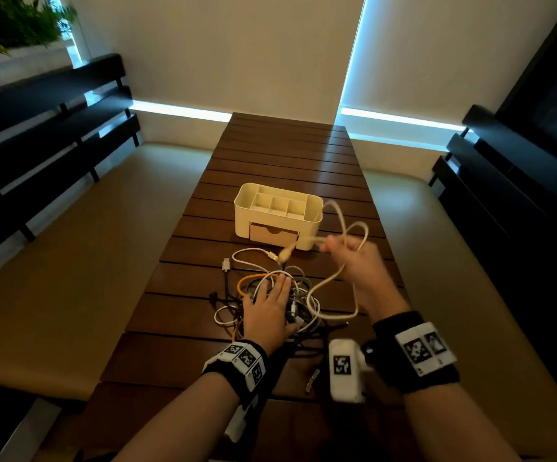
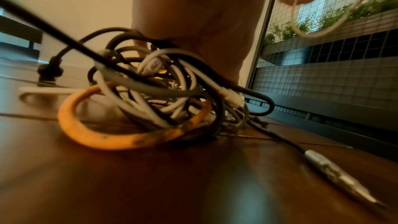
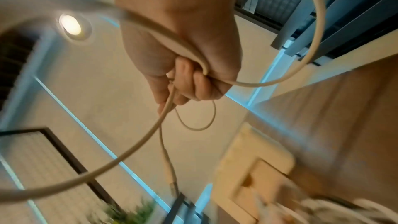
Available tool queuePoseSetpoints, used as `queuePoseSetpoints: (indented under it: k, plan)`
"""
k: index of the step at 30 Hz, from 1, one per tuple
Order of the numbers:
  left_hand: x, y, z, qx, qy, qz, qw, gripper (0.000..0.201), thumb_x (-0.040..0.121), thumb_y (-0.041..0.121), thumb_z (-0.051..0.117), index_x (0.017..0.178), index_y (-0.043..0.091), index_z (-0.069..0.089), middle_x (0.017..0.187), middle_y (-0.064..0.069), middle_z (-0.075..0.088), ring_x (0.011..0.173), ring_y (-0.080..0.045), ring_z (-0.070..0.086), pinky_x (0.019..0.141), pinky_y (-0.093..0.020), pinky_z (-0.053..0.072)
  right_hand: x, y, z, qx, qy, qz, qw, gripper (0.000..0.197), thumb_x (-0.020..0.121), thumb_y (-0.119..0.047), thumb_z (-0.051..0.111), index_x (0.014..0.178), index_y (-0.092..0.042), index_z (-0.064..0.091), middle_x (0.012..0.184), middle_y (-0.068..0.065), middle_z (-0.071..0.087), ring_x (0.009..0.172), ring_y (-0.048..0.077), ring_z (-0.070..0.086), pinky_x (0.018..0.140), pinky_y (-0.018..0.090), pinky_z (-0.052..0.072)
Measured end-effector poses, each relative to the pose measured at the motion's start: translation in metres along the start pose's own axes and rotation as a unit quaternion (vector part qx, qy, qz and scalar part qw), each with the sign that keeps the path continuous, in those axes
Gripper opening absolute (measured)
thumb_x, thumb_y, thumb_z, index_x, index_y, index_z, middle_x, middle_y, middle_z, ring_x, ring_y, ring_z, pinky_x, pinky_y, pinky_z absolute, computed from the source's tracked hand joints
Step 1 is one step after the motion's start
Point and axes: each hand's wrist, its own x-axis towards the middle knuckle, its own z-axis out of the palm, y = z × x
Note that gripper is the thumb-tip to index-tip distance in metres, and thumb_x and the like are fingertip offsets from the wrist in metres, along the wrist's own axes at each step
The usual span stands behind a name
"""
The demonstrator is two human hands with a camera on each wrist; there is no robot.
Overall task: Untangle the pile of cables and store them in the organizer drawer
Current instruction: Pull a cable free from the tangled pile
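Note:
A tangled pile of cables (image 1: 280, 305) in black, white, grey and orange lies on the slatted wooden table (image 1: 270, 151). My left hand (image 1: 268, 308) presses flat on the pile with straight fingers. In the left wrist view the pile of cables (image 2: 155, 91) sits under the palm, an orange loop (image 2: 103, 135) at its front. My right hand (image 1: 353, 261) is raised beside the pile and grips a cream cable (image 1: 337, 211), looped, with its plug hanging. In the right wrist view my right hand's fingers (image 3: 193, 81) curl round the cream cable (image 3: 137, 149). The cream organizer (image 1: 278, 216) stands behind, its wooden drawer (image 1: 273, 234) closed.
A loose metal jack plug (image 2: 336, 175) on a black lead lies near the table's front. A white cable (image 1: 253, 253) and a black one with a silver plug (image 1: 226, 264) trail from the pile toward the organizer. Cushioned benches run along both sides of the table.

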Motion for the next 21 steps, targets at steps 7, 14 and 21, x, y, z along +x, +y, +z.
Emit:
queuePoseSetpoints:
  k: [7,14,21]
  plan:
    - [0.0,0.006,-0.01,-0.023,0.023,-0.005,0.999,0.089,0.086,0.059,0.051,0.152,0.026,0.0,0.161,0.006,-0.004,0.147,-0.02,-0.001,0.113,-0.053,0.01,-0.009,-0.06,-0.026,0.032,0.003,-0.104,0.994,0.024,0.093,-0.018,0.053,0.071,-0.014,0.064,0.042,-0.021,0.053,0.045,-0.01,0.05,0.063,0.018,0.031]
    - [-0.014,0.036,-0.072,-0.355,0.162,0.054,0.919,0.038,0.099,0.044,0.033,0.126,0.032,0.057,0.122,0.004,0.061,0.12,-0.009,0.046,0.104,-0.039,0.029,-0.01,-0.027,-0.02,0.12,0.016,-0.063,0.991,0.025,0.094,-0.02,0.049,0.077,-0.013,0.065,0.042,-0.011,0.047,0.039,0.0,0.038,0.04,0.012,0.031]
    - [-0.029,0.069,-0.121,-0.723,0.11,-0.032,0.681,0.032,0.102,0.029,0.034,0.104,0.021,0.065,0.097,0.005,0.068,0.087,-0.006,0.063,0.068,-0.015,0.052,-0.029,0.029,-0.003,-0.026,-0.092,-0.08,0.992,0.021,0.094,-0.018,0.05,0.097,-0.013,0.07,0.083,-0.006,0.066,0.065,-0.004,0.059,0.06,0.013,0.042]
